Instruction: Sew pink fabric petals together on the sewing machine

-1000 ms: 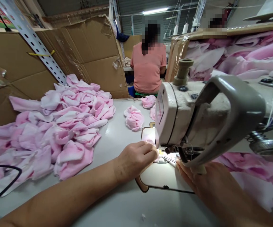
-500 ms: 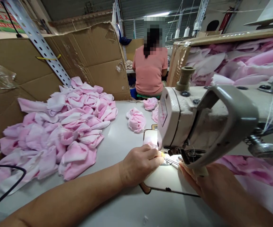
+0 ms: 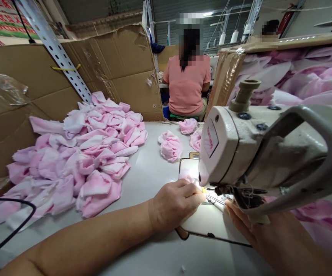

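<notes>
My left hand (image 3: 177,203) is closed in a pinch on a small pink fabric piece (image 3: 190,179) beside the needle area of the sewing machine (image 3: 226,149). Most of that piece is hidden behind my fingers and the machine head. From the right, my right hand (image 3: 272,230) reaches under the machine arm, partly covered by the grey guard. Its fingers grip metal tweezers (image 3: 216,200), whose thin tips point at the lit needle plate, close to my left fingertips. A bit of yellow shows at those fingertips.
A large heap of pink and white fabric pieces (image 3: 97,153) lies to the left, against cardboard walls (image 3: 111,73). Gathered pink pieces (image 3: 170,146) sit behind the needle plate. More pink fabric fills a box (image 3: 226,76) at right. A person in a pink shirt (image 3: 186,86) sits beyond.
The view has shifted slightly, so the machine and table appear further right. Both hands keep nearly the same pose at the needle, and the tweezers stay in my right hand.
</notes>
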{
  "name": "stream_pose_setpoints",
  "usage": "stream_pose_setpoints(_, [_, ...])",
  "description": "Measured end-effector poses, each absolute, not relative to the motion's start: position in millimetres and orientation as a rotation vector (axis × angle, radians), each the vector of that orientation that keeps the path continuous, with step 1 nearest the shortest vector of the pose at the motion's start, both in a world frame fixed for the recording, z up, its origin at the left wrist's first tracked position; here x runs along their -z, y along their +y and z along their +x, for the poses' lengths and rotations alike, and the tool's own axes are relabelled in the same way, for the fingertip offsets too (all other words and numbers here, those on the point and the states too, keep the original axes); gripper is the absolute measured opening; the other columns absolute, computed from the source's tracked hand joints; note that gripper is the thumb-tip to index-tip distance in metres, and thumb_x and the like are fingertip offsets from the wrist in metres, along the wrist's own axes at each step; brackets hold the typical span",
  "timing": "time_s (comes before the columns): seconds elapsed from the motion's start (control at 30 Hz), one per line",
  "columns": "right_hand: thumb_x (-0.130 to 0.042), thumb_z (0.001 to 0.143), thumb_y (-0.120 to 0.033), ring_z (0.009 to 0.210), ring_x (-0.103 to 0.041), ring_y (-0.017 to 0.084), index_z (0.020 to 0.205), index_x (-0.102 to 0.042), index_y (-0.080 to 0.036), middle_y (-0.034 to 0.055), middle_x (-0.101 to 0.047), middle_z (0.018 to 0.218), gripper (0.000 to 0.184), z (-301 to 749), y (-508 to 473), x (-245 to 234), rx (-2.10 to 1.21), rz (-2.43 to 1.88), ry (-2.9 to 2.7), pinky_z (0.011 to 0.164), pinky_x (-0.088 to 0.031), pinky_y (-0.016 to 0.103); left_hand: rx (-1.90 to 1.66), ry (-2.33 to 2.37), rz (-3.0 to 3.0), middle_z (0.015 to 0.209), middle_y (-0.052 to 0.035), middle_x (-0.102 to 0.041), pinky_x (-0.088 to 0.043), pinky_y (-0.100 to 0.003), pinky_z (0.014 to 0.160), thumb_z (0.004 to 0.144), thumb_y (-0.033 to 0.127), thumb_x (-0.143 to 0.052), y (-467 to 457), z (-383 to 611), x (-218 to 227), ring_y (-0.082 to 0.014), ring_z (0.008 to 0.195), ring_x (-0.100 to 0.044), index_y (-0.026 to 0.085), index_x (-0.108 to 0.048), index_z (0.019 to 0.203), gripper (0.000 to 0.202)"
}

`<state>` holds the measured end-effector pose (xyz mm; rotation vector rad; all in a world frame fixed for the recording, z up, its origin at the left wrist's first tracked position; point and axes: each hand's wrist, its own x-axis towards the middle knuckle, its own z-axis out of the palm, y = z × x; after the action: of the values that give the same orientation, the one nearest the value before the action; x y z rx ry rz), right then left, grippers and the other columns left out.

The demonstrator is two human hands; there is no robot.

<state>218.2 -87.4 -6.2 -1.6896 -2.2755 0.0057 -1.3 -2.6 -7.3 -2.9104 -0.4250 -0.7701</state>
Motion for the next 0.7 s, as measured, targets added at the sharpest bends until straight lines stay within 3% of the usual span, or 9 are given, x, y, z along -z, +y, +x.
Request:
stream_pose_setpoints(0.27, [-0.042,0.09,-0.015,0.067,-0.066,0.017,0.085,-0.069,-0.025,0.0041,-0.071,0.081,0.029,216,-91,1,-0.065,-1.565,-2.266,0.051,-0.05,0.021,0.594,-0.46,-2.881,0.083,-0.0037,-0.059,-0.049,-0.026,0.069,0.091,0.01,-0.042,-9,0,3,-0.0147,0.069,-0.052,0.015,-0.057,0.088,0.016])
stream_pose_setpoints(0.5, [-0.043,0.085,-0.015,0.071,-0.067,0.023,0.094,-0.067,-0.031,0.0006,-0.072,0.077,0.031,214,-87,-8,-0.048,-1.375,-2.319,0.059,-0.053,0.03,0.461,-0.47,-2.852,0.085,-0.0074,-0.059,-0.051,-0.028,0.064,0.089,0.009,-0.041,-12,2,7,-0.0164,0.071,-0.055,0.012,-0.056,0.098,0.018])
stream_pose_setpoints(0.7, [-0.04,0.079,-0.008,0.056,-0.064,0.016,0.081,-0.066,-0.031,-0.0033,-0.07,0.071,0.034,227,-86,9,0.059,-1.251,-2.406,0.047,-0.044,0.026,0.38,-0.519,-2.801,0.075,-0.0079,-0.055,-0.05,-0.033,0.067,0.082,0.009,-0.045,-17,9,9,-0.0184,0.066,-0.052,0.015,-0.051,0.079,0.01])
